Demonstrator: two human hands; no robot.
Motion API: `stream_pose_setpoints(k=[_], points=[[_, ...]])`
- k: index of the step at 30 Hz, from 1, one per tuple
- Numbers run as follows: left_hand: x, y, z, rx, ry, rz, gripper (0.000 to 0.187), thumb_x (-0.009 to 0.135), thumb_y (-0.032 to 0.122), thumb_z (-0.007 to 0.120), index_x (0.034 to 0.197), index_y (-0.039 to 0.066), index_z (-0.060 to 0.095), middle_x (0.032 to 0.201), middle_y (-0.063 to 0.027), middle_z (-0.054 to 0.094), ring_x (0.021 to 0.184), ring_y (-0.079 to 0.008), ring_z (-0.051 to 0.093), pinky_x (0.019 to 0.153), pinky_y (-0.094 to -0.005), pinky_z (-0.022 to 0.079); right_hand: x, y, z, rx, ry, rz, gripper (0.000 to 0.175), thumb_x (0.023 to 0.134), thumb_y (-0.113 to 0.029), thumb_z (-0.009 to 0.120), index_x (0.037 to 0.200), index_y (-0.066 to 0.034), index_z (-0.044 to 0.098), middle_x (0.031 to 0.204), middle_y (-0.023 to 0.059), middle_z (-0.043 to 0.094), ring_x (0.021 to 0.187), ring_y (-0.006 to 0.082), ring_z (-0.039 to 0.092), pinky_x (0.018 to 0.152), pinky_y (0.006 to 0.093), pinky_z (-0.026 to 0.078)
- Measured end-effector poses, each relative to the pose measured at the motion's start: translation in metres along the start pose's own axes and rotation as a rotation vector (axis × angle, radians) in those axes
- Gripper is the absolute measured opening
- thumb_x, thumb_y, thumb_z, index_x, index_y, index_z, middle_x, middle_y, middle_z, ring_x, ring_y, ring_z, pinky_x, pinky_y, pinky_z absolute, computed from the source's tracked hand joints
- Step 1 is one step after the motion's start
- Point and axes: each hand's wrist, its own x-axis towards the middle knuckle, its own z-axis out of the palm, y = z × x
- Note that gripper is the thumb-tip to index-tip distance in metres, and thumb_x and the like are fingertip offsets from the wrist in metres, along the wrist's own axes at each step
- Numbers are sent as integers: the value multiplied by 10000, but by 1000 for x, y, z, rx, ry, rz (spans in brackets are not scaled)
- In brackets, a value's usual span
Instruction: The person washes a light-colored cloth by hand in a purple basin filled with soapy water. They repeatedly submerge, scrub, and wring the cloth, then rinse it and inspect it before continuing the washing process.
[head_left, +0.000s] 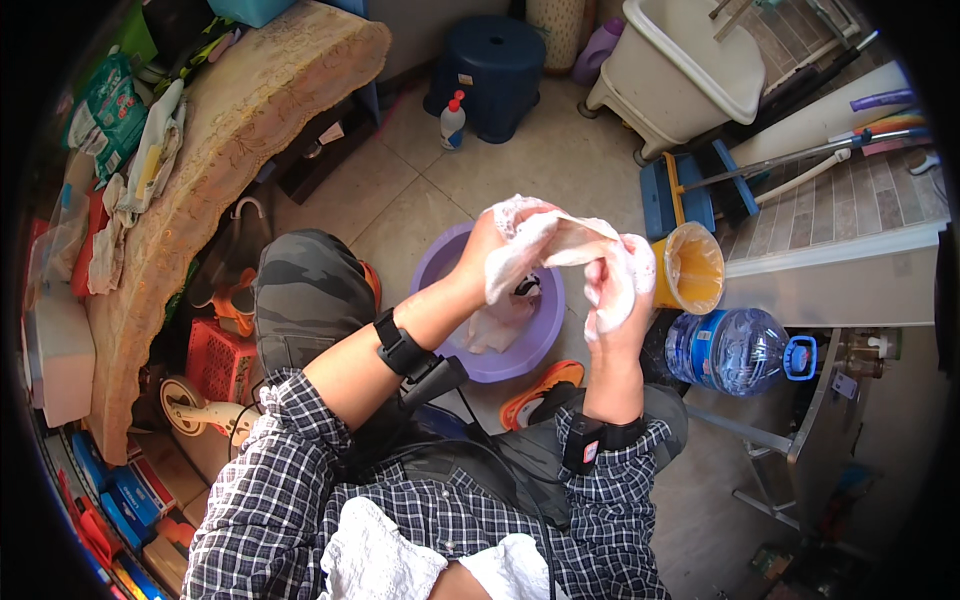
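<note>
A soapy, pale piece of fabric (581, 238) stretches between my two hands, above a purple plastic basin (555, 330). My left hand (510, 244), thick with white suds, grips one end of it. The other end is bunched in my right hand (626, 274), whose fingers are curled and also sudsy. In the basin below lies more wet, pale cloth (495, 326) with a dark patch near its top. My left forearm hides part of the basin's rim.
A yellow lined bin (660, 274) and a large water bottle (724, 352) stand close at right. A pump bottle (453, 124) and blue stool (491, 71) are ahead. A cloth-covered table (247, 127) curves along the left. A broom and dustpan (664, 199) lean at right.
</note>
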Motion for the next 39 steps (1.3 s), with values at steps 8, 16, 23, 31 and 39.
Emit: stream_pose_setpoints(k=[8, 16, 23, 31, 39], points=[[4, 8, -9, 46, -79, 43, 167, 987, 209, 544, 950, 52, 585, 870, -11, 574, 826, -112, 562, 718, -290, 464, 6, -8, 0, -101, 75, -19, 71, 973, -111, 596, 997, -83, 536, 784, -12, 528, 585, 35, 455, 485, 179, 349], [5, -4, -4, -656, -218, -243, 258, 1019, 212, 504, 1129, 3, 608, 1129, -112, 664, 1021, -200, 651, 931, -336, 509, 5, -3, -6, -277, 42, -173, 74, 971, -105, 611, 994, -59, 558, 820, 0, 542, 562, 26, 420, 481, 164, 318], [5, -10, 9, -531, 27, -210, 185, 1052, 248, 516, 1040, 72, 574, 921, -26, 617, 816, -127, 626, 727, -291, 530, -2, 0, 13, -736, 137, -455, 103, 942, -83, 641, 923, -8, 573, 808, 50, 572, 665, 152, 507, 624, 294, 453], [-10, -33, 27, -402, 35, 42, 273, 1050, 300, 511, 908, 85, 600, 793, 39, 570, 711, -78, 521, 614, -279, 443, -15, 19, 46, -768, 37, -444, 158, 830, -62, 713, 896, 49, 620, 792, 147, 691, 721, 232, 679, 693, 371, 539], [-6, -39, 12, -769, 28, -316, 224, 1032, 285, 555, 859, 146, 587, 750, 58, 563, 662, -77, 540, 596, -274, 458, -22, 36, 46, -886, -76, -407, 280, 786, -102, 744, 1024, 35, 689, 830, 187, 712, 814, 297, 733, 735, 375, 549]])
